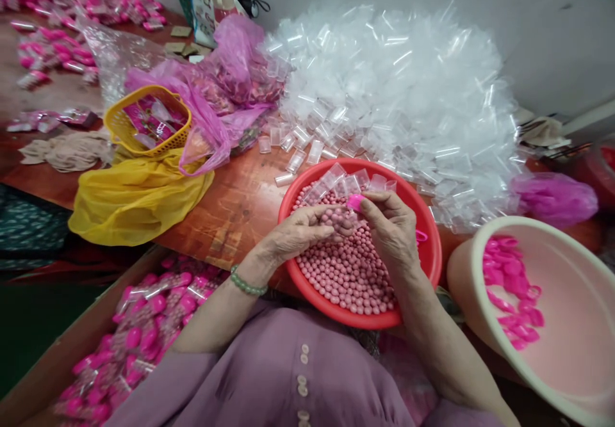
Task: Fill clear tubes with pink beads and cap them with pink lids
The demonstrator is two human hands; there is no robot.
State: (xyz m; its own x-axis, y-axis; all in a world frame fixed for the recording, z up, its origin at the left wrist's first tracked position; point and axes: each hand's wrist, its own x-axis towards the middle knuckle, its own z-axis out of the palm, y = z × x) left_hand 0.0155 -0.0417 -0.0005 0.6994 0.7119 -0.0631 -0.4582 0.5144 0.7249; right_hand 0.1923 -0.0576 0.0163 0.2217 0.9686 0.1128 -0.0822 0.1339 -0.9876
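Both hands meet over a red basin (430, 248) filled with small pink balls (350, 273). My left hand (300, 232) is closed around a small clear tube filled with pink balls (339, 217), which it holds lying sideways. My right hand (391, 225) pinches a bright pink cap (355, 201) at the tube's end. Several empty clear tubes (346, 180) lie at the far side of the basin. A green bead bracelet (246, 284) is on my left wrist.
A big heap of clear empty tubes (408, 94) fills the wooden table behind. A pale tub with pink caps (514, 286) stands at right. A cardboard box of capped tubes (139, 331) is at lower left. A yellow basket (147, 123), pink and yellow bags lie left.
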